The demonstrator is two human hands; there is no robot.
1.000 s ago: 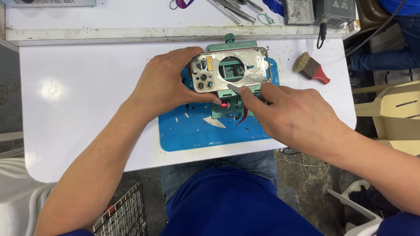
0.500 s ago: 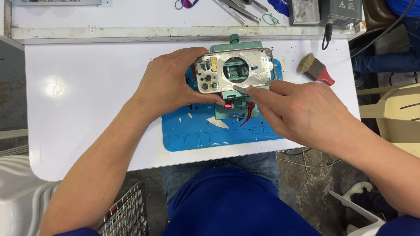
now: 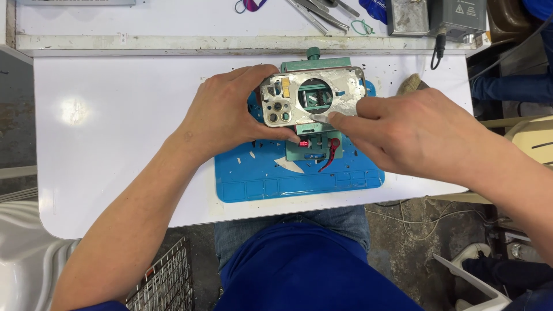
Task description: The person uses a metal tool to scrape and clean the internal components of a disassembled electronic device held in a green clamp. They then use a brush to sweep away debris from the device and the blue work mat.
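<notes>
L hand [image 3: 227, 115] fingers grip phone frame [image 3: 314, 95]; R hand [image 3: 412, 129] fingers pinch tool [image 3: 319, 117].

The silver phone frame [image 3: 314, 95] (round hole in its middle, camera holes at left) lay flat on a green clamp [image 3: 315, 144].

We see a white table [image 3: 115, 138] under bright glare at its left, with a raised white shelf [image 3: 173, 26] along the far edge. A stained concrete floor [image 3: 420, 224] lies near right, a beige plastic chair [image 3: 530, 135] beyond, and a wire basket [image 3: 167, 282] near left.
</notes>
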